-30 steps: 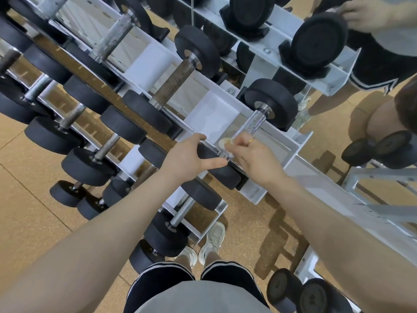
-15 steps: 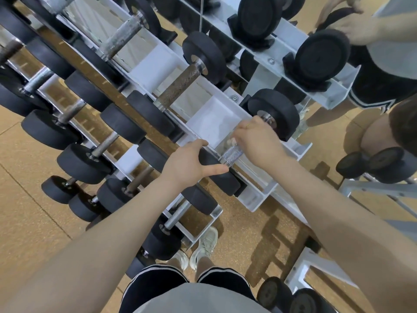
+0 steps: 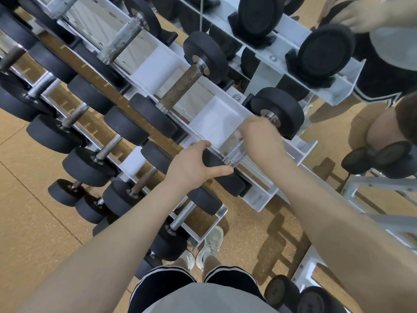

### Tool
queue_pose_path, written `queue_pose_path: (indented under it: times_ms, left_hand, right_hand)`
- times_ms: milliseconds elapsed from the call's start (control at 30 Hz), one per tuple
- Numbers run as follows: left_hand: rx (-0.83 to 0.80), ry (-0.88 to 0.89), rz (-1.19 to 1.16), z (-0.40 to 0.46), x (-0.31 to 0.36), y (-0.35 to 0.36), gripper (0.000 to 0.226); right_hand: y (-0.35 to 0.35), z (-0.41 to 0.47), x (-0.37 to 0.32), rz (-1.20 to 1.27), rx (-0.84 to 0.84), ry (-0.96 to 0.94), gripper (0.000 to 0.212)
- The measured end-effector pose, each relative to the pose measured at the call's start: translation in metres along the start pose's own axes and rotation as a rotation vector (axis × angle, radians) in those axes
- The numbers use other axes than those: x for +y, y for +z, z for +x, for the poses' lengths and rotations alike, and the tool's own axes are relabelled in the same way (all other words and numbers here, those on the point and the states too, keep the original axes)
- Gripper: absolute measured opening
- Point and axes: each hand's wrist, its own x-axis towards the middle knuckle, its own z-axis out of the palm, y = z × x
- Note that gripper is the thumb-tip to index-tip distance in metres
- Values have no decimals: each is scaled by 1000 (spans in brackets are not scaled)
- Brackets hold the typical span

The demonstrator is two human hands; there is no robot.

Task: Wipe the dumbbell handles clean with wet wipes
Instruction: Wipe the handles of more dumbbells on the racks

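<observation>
Since a second ago the right hand (image 3: 259,138) has slid from the handle's near end to its far end. Near, the left hand (image 3: 191,168) grips the near weight. The handle (image 3: 235,153) shows bare; wipe hidden, grip closed round it.

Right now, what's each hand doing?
Left hand: grips the dumbbell's near weight head.
Right hand: curled round the dumbbell handle; no wipe can be seen.

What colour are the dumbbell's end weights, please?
Black, seen in the head view: end weights.
</observation>
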Motion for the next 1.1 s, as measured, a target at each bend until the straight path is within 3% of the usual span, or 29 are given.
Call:
queue_pose_path:
  times_ms: [100, 167, 200, 267, 333, 367, 433, 600, 733, 800, 900, 1000, 1100]
  left_hand:
    - [0, 11, 23, 0, 1, -1, 92]
    - [-22, 19, 63, 2, 2, -4, 92]
    - [-39, 26, 84, 3, 4, -6, 92]
    - [-55, 58, 116, 4, 9, -6, 89]
    - [-51, 84, 142, 4, 12, -6, 84]
    - [-46, 82, 151, 5, 13, -6, 83]
    - [-46, 69, 156, 7, 10, -6, 83]
    - [-16, 62, 112, 6, 6, -2, 77]
    - [-8, 75, 116, 8, 7, -4, 75]
    - [-11, 75, 119, 8, 7, -4, 74]
    - [-9, 66, 117, 8, 6, -2, 70]
    - [-1, 51, 105, 8, 4, -1, 68]
    - [-1, 48, 97, 7, 4, 1, 67]
  right_hand:
    - [18, -24, -11, 272, -56, -245, 25]
    - [26, -43, 0, 593, 110, -182, 24]
    - [32, -50, 8, 739, 245, -24, 24]
    - [42, -57, 23, 997, 465, 471, 23]
    - [44, -44, 31, 1547, 496, 926, 20]
    - [42, -33, 32, 1848, 452, 1042, 19]
    - [42, -13, 34, 2208, 360, 1051, 19]
    - [54, -13, 26, 2250, 53, 818, 31]
    - [70, -30, 20, 2078, -202, 631, 35]
    - [72, -25, 20, 2241, -189, 673, 37]
    - [70, -2, 27, 2600, 2, 754, 35]
    - [67, 15, 36, 2661, 46, 764, 35]
    - [74, 12, 40, 2559, -107, 714, 30]
